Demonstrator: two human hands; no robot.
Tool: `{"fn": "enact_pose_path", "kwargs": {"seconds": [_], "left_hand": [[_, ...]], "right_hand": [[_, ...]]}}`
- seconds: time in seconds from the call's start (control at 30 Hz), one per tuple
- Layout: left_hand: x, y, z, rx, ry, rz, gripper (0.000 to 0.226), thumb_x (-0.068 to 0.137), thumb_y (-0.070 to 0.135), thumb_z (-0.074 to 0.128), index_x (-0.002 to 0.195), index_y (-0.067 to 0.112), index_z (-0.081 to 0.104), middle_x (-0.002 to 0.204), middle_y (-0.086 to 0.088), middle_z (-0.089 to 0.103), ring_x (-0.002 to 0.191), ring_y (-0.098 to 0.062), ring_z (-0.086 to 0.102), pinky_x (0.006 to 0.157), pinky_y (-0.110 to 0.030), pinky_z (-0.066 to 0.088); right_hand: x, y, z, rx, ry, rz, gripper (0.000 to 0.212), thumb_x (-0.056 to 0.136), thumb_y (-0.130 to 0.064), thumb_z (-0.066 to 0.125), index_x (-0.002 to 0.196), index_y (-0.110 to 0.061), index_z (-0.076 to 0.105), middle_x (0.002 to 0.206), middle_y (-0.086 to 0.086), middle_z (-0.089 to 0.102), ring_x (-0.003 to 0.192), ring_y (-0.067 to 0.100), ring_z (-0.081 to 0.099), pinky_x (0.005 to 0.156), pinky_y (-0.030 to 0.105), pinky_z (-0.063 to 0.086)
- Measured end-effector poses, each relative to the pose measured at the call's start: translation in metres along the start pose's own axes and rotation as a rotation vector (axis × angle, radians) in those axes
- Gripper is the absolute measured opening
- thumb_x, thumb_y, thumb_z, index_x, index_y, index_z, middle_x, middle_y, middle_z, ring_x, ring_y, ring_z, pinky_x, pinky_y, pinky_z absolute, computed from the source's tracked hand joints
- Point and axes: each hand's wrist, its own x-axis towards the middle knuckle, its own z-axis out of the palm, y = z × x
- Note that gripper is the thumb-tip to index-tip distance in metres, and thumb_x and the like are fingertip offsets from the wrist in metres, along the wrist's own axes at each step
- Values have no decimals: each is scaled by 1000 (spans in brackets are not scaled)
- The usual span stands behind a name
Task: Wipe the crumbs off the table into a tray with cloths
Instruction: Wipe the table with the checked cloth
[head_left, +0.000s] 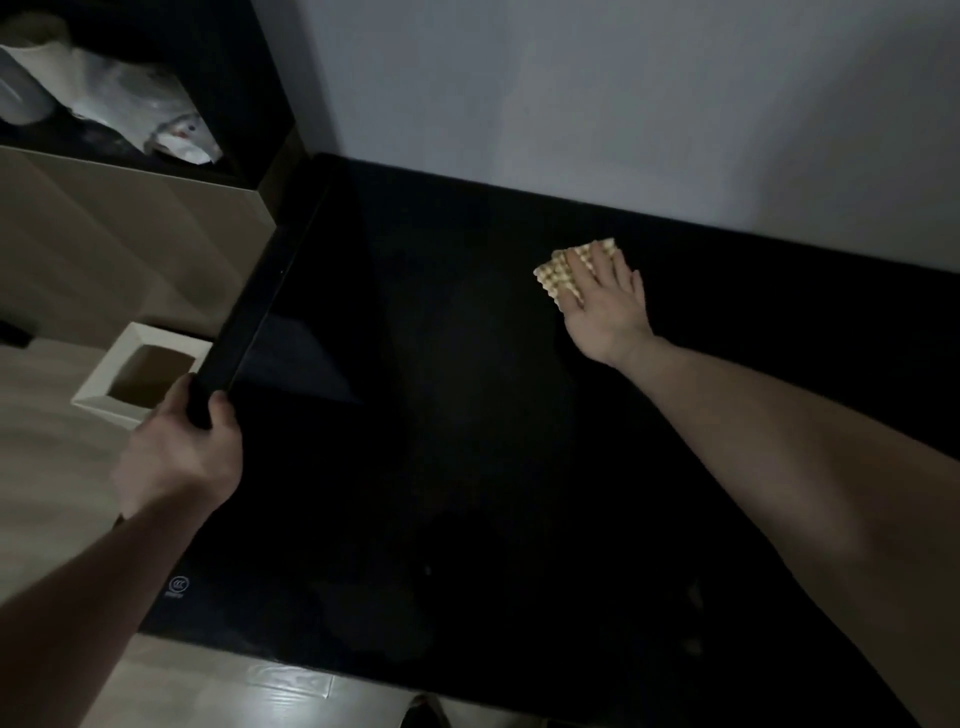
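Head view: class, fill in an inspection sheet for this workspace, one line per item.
Surface: glossy black table; crumbs not discernible.
Job's things: yellow waffle-textured cloth flat on the table; long black tray at the table's left edge.
Clutter: nothing seen on the table.
Grips: left hand holds the tray's near end; right hand presses the cloth, fingers straight.
Cables: nothing seen.
Surroundings: grey wall; white square bin on the floor.

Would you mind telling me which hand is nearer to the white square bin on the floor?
Left. The left hand grips the black tray at the table's edge, right beside the white bin. The right hand presses the yellow cloth far across the table.
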Motion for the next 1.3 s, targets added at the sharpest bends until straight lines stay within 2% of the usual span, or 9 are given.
{"fn": "enact_pose_path", "kwargs": {"seconds": [0.23, 0.43, 0.5, 0.57, 0.7, 0.83, 0.93, 1.1, 1.3], "left_hand": [[-10, 11, -13, -25, -20, -21, 48, 96, 54, 31, 136, 32, 45, 123, -19, 66, 113, -47, 61, 90, -54, 49], [-7, 6, -14, -9, -72, -28, 64, 93, 62, 24, 145, 28, 39, 135, -16, 60, 120, -46, 59, 96, -60, 50], [-7, 5, -14, -7, -73, -17, 65, 93, 61, 25, 146, 27, 37, 137, -16, 59, 121, -46, 58, 96, -61, 49], [-5, 4, -14, -15, -68, -8, 64, 94, 61, 26, 147, 27, 37, 137, -15, 58, 122, -46, 58, 96, -61, 49], [-5, 4, -12, -24, -57, 13, 57, 93, 60, 27, 140, 30, 41, 129, -15, 62, 115, -46, 60, 92, -60, 51], [-6, 5, -10, -30, -36, 38, 47, 95, 55, 30, 133, 31, 44, 121, -18, 64, 110, -48, 61, 88, -57, 50], [-4, 4, -6, -24, -17, 46, 46, 95, 54, 31, 133, 31, 44, 120, -18, 65, 109, -49, 61, 88, -57, 50], [-1, 0, -3, -15, -22, 27, 50, 94, 57, 29, 132, 30, 45, 118, -18, 66, 109, -49, 61, 87, -57, 51], [-7, 6, -9, -33, -22, 37, 45, 95, 54, 30, 128, 29, 47, 121, -18, 65, 111, -49, 61, 88, -56, 50]], "right_hand": [[-172, -21, 42, 14, 79, -389, 61, 102, -37, 40, 162, -32, 29, 173, -1, 17, 160, 25, 9, 127, 51, 15], [-309, -7, 84, 82, -44, -700, 70, 97, -19, 44, 164, -25, 26, 174, -5, 12, 159, 14, 15, 122, 36, 20], [-301, -8, 65, 229, -47, -662, 57, 105, -15, 34, 160, -27, 34, 169, -17, 24, 154, 4, 26, 121, 26, 27], [-271, -8, 39, 373, -69, -551, 46, 113, -33, 22, 152, -29, 45, 156, -33, 39, 146, -8, 35, 118, 14, 28], [-160, 15, 8, 332, 202, -391, 46, 106, -8, 38, 151, -7, 49, 158, 6, 46, 148, 21, 44, 124, 37, 31], [-49, 44, -24, 203, 246, -178, 65, 96, 6, 47, 158, -12, 38, 165, 8, 37, 154, 26, 32, 127, 40, 26], [-5, 55, -29, 82, 106, -86, 76, 95, 3, 46, 164, -20, 23, 172, 5, 19, 158, 36, 13, 128, 53, 13], [-26, 43, 3, 69, 120, 0, 56, 109, -33, 28, 164, -34, 15, 174, -6, 6, 160, 21, 0, 129, 48, -2], [-138, 44, 28, 40, 110, -159, 61, 105, -29, 35, 164, -29, 18, 173, -7, 11, 159, 12, 4, 129, 44, 6]]}}
